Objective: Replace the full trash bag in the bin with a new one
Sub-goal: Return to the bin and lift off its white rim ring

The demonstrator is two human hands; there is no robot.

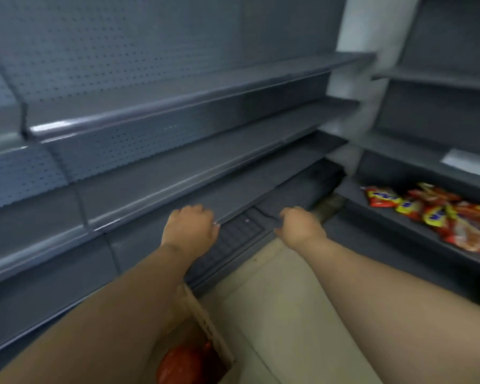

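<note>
A beige woven bin (205,325) stands on the floor at the bottom, partly hidden under my left forearm. A red bag (183,364) fills its inside. My left hand (190,228) is stretched forward over the lowest grey shelf, well ahead of the bin, seen from the back with its fingers curled under and nothing visible in it. About a hand's width to the right, my right hand (299,224) hovers at the same height, fingers also curled and empty. Neither hand touches the bin or the bag. The picture is motion-blurred.
Grey metal shelves (178,173) with perforated back panels run along the left and ahead. A second shelf unit on the right holds several red and yellow snack packets (438,214). Beige floor (283,314) lies between the units. A dark grille (239,234) sits under my hands.
</note>
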